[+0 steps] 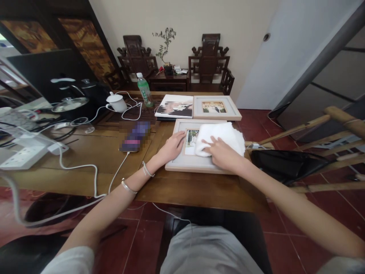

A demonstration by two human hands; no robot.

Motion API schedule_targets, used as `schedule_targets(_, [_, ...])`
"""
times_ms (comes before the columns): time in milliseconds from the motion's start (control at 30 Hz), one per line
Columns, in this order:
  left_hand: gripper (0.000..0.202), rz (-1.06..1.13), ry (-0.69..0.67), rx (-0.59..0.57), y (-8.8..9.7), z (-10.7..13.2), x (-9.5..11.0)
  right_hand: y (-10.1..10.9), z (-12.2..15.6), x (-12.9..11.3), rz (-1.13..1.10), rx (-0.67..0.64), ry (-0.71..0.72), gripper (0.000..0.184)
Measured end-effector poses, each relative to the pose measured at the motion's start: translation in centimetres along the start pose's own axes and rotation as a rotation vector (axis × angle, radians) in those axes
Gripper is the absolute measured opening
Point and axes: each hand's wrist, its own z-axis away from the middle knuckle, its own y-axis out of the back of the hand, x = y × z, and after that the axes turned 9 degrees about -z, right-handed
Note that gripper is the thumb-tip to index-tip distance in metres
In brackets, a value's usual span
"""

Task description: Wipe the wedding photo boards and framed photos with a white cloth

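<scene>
A light wood picture frame point(182, 167) lies flat on the table, a small photo point(189, 146) showing behind its pale mat. My left hand point(172, 147) rests on the frame's left edge with its fingers laid out flat; two silver bangles circle that wrist. Over the right part of the frame is a folded white towel point(228, 137), covering some of the photo. My right hand point(221, 152) holds the towel against the frame, fingers partly spread and pressing into the cloth.
Behind lie a second framed photo point(235, 107) and a photo panel point(168, 99). To the left are a phone point(135, 137) on a cable, a green-labelled bottle point(145, 91), a lidded white cup point(116, 102), a power strip point(25, 156) and a pot point(71, 104). A wooden chair point(302, 186) stands right.
</scene>
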Motion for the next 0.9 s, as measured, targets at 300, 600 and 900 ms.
schedule_targets(300, [0.038,-0.012,-0.015,-0.003,0.2,-0.1,0.1,3.0,5.6,-5.1,-0.176,-0.115,0.156,0.056])
schedule_targets(600, [0.037,-0.017,-0.017,0.004,0.2,-0.1,0.0,-0.6,-0.5,2.1,-0.055,0.075,0.005,0.063])
schedule_targets(900, [0.038,-0.006,-0.018,-0.003,0.2,-0.1,-0.1,-0.9,-3.4,5.6,0.078,0.160,-0.095,0.058])
